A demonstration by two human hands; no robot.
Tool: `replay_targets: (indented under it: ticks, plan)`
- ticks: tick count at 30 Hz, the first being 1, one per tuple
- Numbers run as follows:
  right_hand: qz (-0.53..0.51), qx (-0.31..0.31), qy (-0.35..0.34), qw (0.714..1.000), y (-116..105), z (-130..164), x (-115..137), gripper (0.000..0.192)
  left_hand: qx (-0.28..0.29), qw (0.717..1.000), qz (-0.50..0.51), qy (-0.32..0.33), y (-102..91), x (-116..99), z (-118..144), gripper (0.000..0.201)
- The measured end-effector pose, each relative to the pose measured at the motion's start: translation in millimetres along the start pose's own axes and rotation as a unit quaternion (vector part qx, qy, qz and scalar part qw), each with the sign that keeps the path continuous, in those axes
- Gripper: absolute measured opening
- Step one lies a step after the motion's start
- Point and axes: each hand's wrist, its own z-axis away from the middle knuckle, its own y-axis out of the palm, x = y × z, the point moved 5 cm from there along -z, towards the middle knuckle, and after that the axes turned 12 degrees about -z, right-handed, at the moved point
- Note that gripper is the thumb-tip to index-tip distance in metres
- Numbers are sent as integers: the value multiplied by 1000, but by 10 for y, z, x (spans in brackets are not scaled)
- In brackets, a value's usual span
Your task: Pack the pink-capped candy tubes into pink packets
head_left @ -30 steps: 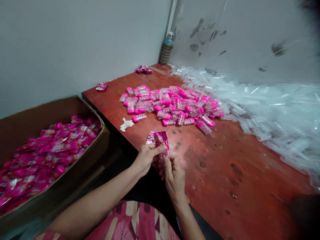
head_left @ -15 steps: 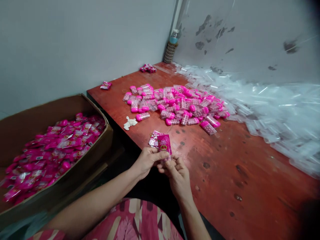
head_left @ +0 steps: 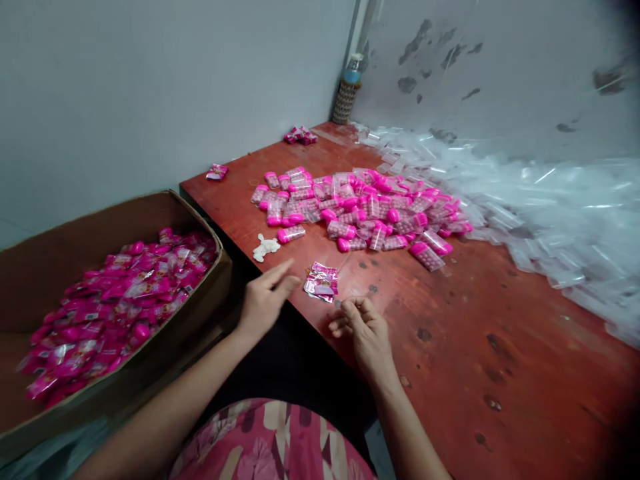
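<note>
My left hand point(head_left: 267, 297) hovers at the table's near edge, fingers stretched out and the thumb apart, with nothing seen in it. Over the same edge, to the right, my right hand point(head_left: 367, 333) has its fingers loosely half curled and somewhat apart; no thing shows between them. A small stack of shiny pink printed packets point(head_left: 323, 280) lies on the red table just beyond and between both hands. Behind it spreads a heap of clear tubes with bright pink caps point(head_left: 370, 207), filled with small pink balls.
At left stands a cardboard box point(head_left: 200, 230) holding many pink packaged pieces point(head_left: 125, 300). Clear plastic sleeves point(head_left: 540, 220) are piled along the right wall. A white scrap point(head_left: 265, 247), more pink packets point(head_left: 217, 172) and a bottle in a woven holder point(head_left: 345, 100) are on the table point(head_left: 450, 347).
My hands have come apart, the left one moving left and opening. The pink packet they held together no longer shows in them. The stack of packets is now uncovered.
</note>
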Motion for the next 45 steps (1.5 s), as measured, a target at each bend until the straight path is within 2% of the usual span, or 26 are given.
replay_targets:
  ticks: [1,3,6,8,11,14,16,17,19,20,22,24,26,28,29,30,31,32,33,34,35,37,43,45]
  plan:
    - [11,-2,-2,1000,-8,-1,4,19,34,993,-96,57,169,-32,-15,41]
    - [41,-12,-11,999,-22,-3,29,20,71,956,-245,144,472,-65,-29,40]
    - [98,-30,-40,994,-54,-37,99,20,74,910,-354,200,708,-39,-47,30]
    - [141,-42,-69,987,-77,-101,150,19,62,903,-367,216,736,-10,-51,23]
    - [191,-59,-107,974,-86,-245,207,21,37,907,-341,242,701,-24,-27,21]
    - [131,-38,-92,986,-53,-390,214,27,32,924,-283,255,663,-130,22,23]
    - [57,-25,-75,995,-38,-448,232,28,34,952,-211,219,621,-207,38,30]
    - [30,-25,-73,997,-40,-462,253,26,36,970,-164,177,595,-226,34,35]
    - [3,-28,-80,996,-51,-470,300,25,57,995,-54,53,571,-207,17,43]
    - [2,-23,-81,996,-53,-469,317,24,84,996,-1,-11,591,-182,15,43]
    - [16,-1,-72,997,-51,-464,330,24,152,977,98,-115,679,-146,28,33]
    - [54,26,-58,996,-69,-467,348,22,215,944,175,-180,787,-134,54,24]
    - [133,37,-71,988,-155,-495,441,18,236,918,223,-227,858,-118,77,21]
    - [276,-1,-129,953,-343,-564,655,18,235,906,233,-263,889,-94,103,20]
    - [367,-44,-168,914,-470,-610,799,20,226,904,232,-279,890,-82,115,21]
    - [462,-104,-202,857,-611,-659,954,22,215,901,234,-295,885,-71,127,21]
    - [550,-170,-218,788,-756,-712,1094,25,204,896,240,-311,878,-64,141,21]
    - [622,-222,-211,721,-892,-775,1202,29,193,890,251,-327,869,-58,154,21]
    - [683,-237,-187,666,-1003,-854,1261,32,182,883,264,-341,860,-56,165,21]
    - [731,-229,-158,623,-1093,-934,1282,33,174,876,279,-353,852,-55,173,21]
    - [762,-215,-134,596,-1163,-1000,1278,34,167,870,292,-361,843,-57,176,20]
    - [790,-179,-110,576,-1239,-1076,1222,35,156,862,311,-368,821,-61,171,20]
    - [796,-131,-120,579,-1264,-967,1090,30,107,858,349,-361,753,-88,149,18]
    - [797,-115,-119,581,-1241,-885,1080,28,115,865,352,-338,761,-123,160,18]
